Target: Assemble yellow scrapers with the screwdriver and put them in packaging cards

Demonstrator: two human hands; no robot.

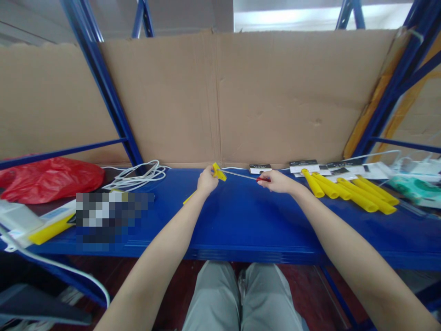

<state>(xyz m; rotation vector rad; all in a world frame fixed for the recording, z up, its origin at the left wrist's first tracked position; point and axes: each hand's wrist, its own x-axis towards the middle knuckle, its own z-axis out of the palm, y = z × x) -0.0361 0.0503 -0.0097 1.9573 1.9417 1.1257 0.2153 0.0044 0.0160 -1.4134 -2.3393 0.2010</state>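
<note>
Over the blue shelf top [241,216], my left hand [207,181] is closed on a small yellow plastic piece [219,172], whose flat end sticks out past the fingers. My right hand [277,181] grips the red handle of a screwdriver [263,179]. Its long thin metal shaft points left, and the tip meets the yellow piece. Another bit of yellow [188,199] shows beside my left forearm; whether it belongs to the held piece I cannot tell.
Several yellow tubes [358,195] lie at the right, before black-and-white packets [305,166]. At the left are a coiled white cable [144,175], a red plastic bag [55,179], a white power strip [57,215] and a yellow tube [51,231]. Cardboard [275,101] walls the back between blue posts.
</note>
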